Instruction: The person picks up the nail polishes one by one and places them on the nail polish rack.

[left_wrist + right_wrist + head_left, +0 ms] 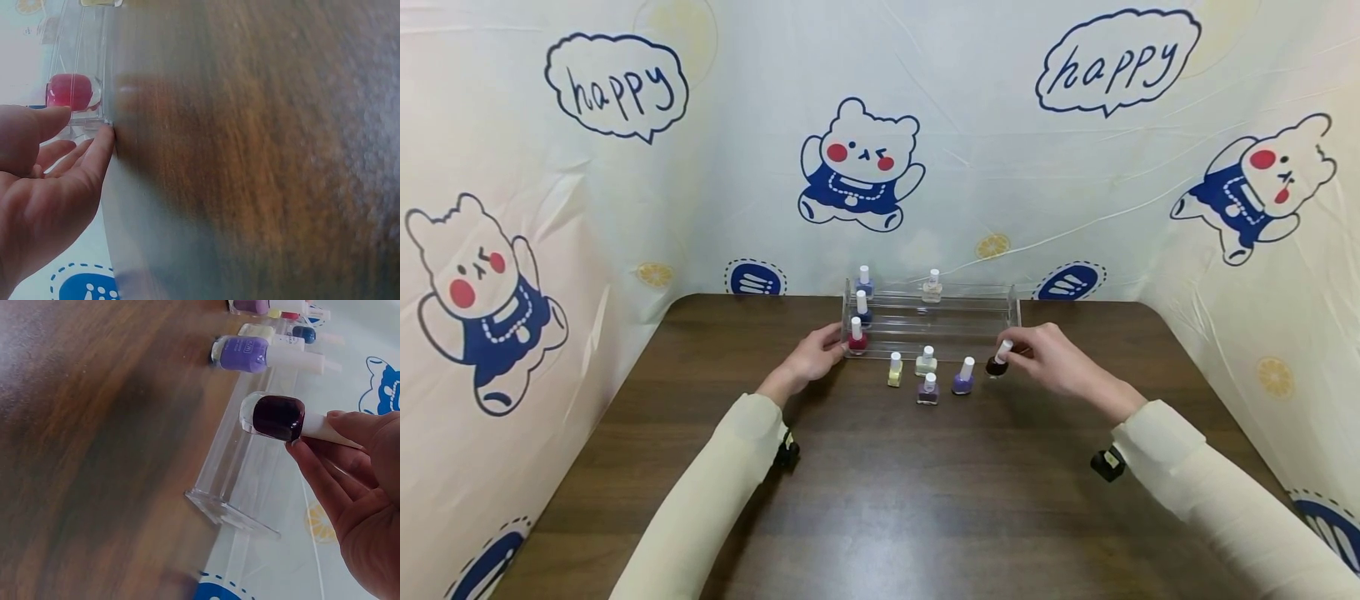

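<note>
We see the right grip grasping a dark bottle, thumb and fingers pinching it about the white cap. The bottle leans, its cap toward one o'clock, just outside the four o'clock corner of the clear rack; we cannot tell whether its base touches the desk. The left grip is released, its extended fingers touching the rack's end at eight o'clock.

Beside that end, on the rack's lowest tier, we find a red bottle. Behind it, toward twelve o'clock, stand a navy bottle, then a light blue bottle; a clear bottle stands at the rack's twelve o'clock.

On the desk, near the rack's six o'clock edge, we see a pale green bottle. Around it, a violet bottle stands at four o'clock, a dark purple bottle at six, and a yellow bottle at eight, all upright.
</note>
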Motion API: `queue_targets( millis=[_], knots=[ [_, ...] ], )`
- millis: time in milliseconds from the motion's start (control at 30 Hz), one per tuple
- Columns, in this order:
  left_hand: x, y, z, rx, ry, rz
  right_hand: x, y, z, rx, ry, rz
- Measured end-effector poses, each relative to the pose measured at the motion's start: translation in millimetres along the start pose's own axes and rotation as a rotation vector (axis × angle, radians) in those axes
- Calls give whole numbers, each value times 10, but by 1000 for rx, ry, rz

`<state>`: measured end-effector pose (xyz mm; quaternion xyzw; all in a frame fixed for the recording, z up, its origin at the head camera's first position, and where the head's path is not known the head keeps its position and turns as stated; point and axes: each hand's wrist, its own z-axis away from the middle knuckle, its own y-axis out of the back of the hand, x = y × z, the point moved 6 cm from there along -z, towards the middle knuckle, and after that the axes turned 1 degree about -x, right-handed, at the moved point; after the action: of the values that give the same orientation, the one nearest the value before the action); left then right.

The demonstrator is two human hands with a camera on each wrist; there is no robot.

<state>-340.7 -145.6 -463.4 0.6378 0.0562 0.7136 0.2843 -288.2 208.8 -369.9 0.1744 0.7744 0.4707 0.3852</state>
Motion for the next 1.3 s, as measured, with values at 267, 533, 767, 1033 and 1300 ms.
queue_targets(
  millis=[267, 533, 767, 1033, 1300],
  knots=[
    [-9, 2, -5, -15, 7, -13, 37, 62, -30, 3, -29, -11],
    [-16, 6, -18, -32, 6, -17, 95, 135, -74, 18, -58, 9],
    [-10, -1, -9, -36, 7, -15, 129, 270, -129, 77, -27, 23],
    [-17, -9, -11, -40, -1, -4, 164, 419, -174, 121, -23, 95],
    [-26, -9, -16, -39, 0, -8, 256, 439, -217, 94, -84, 96]
  ],
)
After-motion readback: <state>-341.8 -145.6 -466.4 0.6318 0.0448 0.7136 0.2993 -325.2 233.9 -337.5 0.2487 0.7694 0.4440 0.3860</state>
